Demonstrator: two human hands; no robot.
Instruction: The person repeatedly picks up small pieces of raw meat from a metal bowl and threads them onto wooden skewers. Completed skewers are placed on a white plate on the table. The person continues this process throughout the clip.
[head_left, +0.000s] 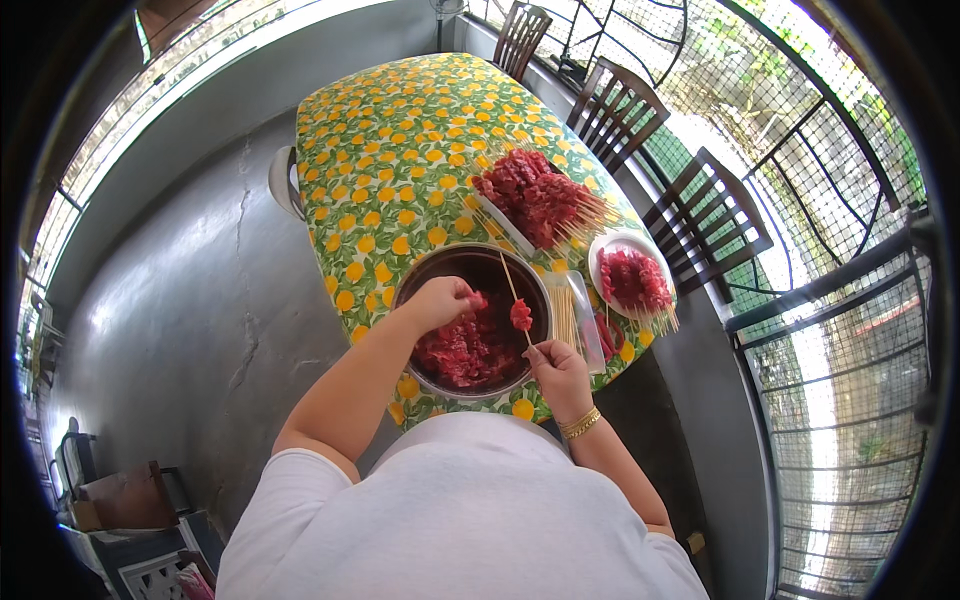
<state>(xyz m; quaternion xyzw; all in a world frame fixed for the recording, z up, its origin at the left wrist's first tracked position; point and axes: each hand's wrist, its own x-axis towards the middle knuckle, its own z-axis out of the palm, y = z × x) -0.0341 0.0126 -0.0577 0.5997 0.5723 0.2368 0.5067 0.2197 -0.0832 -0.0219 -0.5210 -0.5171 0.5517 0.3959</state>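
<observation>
Over a large round pot (403, 283) of red raw meat pieces (469, 352), my left hand (442, 304) pinches a small piece of meat (476, 300). My right hand (559, 375), at the pot's right rim, grips the lower end of a bamboo skewer (508, 274). A lump of meat (520, 315) is threaded on that skewer just above my fingers. Right of the pot, bare skewers (562, 307) lie in a clear plastic container (589, 330). Skewered meat is heaped on a white tray (506, 217), and more lies on a white plate (600, 255).
A table with a lemon-patterned cloth (375, 172) bears everything. A red-handled tool (611, 335), perhaps scissors, lies beside the container. Wooden chairs (709, 225) line the right side by a mesh grille. At the table's left edge is a pale chair (283, 184).
</observation>
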